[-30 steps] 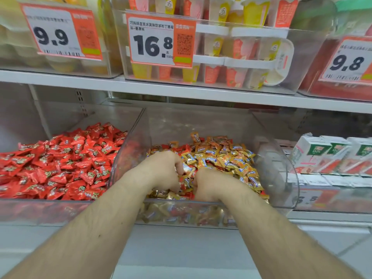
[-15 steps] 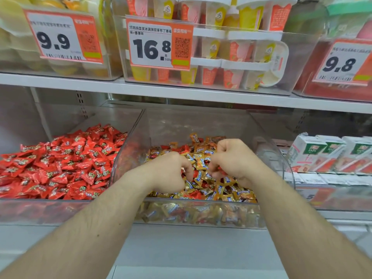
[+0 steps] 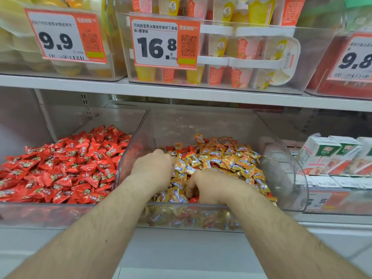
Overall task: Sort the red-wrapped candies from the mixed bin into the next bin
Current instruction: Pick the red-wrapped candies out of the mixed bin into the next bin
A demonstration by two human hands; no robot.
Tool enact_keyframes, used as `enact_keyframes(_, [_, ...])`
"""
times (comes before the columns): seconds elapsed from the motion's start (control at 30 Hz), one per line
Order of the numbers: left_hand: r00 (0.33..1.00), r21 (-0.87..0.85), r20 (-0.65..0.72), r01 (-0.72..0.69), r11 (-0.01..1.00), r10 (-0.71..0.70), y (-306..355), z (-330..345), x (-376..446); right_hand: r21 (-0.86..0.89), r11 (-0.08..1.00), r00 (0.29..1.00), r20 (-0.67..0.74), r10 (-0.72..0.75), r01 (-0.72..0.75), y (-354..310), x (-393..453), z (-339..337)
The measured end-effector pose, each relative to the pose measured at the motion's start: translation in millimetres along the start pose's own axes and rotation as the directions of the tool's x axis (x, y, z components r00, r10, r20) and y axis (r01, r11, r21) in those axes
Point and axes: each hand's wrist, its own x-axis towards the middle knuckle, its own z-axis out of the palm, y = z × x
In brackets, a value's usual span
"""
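Your two forearms reach in from the near edge, over the clear front wall of the mixed bin. Your right hand sits low at the near side of the pile, fingers curled down into the wrappers; a red-wrapped candy shows just under the fingertips, though you cannot tell whether they pinch it. Your left hand lies a little farther in and to the left, knuckles up, its fingers bent into the gold-wrapped candies; what they hold, if anything, is hidden. A few more red wrappers show near the far left of that pile. Just left, sharing a wall, the next bin is heaped with red candies. Farther right stand juice cartons. On the shelf above hang price tags.
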Motion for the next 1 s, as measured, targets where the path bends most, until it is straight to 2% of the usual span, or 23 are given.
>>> enact_keyframes(0.07, [0.997, -0.073, 0.003, -0.075, 0.995, 0.075, -5, 0, 0, -0.082, 0.997, 0.999, 0.050, 0.011, -0.007, 1, 5, 1])
enact_keyframes(0.17, [0.946, -0.167, 0.140, -0.269, 0.948, 0.293, -7, 4, -3, -0.181, 0.980, 0.990, 0.104, 0.099, -0.079, 2, 8, 2])
enact_keyframes(0.23, [0.913, -0.191, 0.195, -0.322, 0.927, 0.357, -3, 6, -5, -0.170, 0.978, 0.986, 0.086, 0.141, -0.125, 4, 5, 2])
enact_keyframes(0.33, [0.902, -0.192, 0.241, -0.316, 0.929, 0.357, 1, 5, -4, -0.082, 0.979, 0.982, -0.056, 0.183, -0.187, 15, -4, -6])
enact_keyframes(0.4, [0.889, -0.176, 0.315, -0.290, 0.941, 0.333, 8, -1, -7, 0.090, 0.979, 0.962, -0.187, 0.199, -0.185, 24, -13, -15])
enact_keyframes(0.5, [0.872, -0.067, 0.409, -0.265, 0.962, 0.269, 24, -10, -14, 0.379, 0.920, 0.912, -0.333, 0.239, -0.103, 27, -25, -27])
enact_keyframes(0.6, [0.859, 0.077, 0.475, -0.260, 0.963, 0.193, 37, -15, -14, 0.413, 0.905, 0.896, -0.356, 0.264, -0.102, 26, -30, -30])
enact_keyframes(0.7, [0.852, 0.132, 0.498, -0.260, 0.957, 0.163, 43, -17, -13, 0.321, 0.939, 0.937, -0.276, 0.213, -0.119, 27, -28, -28])
enact_keyframes(0.8, [0.859, 0.091, 0.484, -0.240, 0.966, 0.168, 36, -17, -12, 0.099, 0.988, 0.964, -0.225, 0.140, -0.121, 25, -22, -24])
enact_keyframes(0.9, [0.891, -0.134, 0.386, -0.204, 0.970, 0.241, 18, -14, -6, -0.070, 0.992, 0.994, -0.055, 0.100, -0.103, 19, -15, -14])
enact_keyframes(1.0, [0.925, -0.436, 0.265, -0.136, 0.890, 0.271, -1, -9, -2, -0.207, 0.968, 0.987, 0.048, 0.152, -0.139, 17, -9, -7])
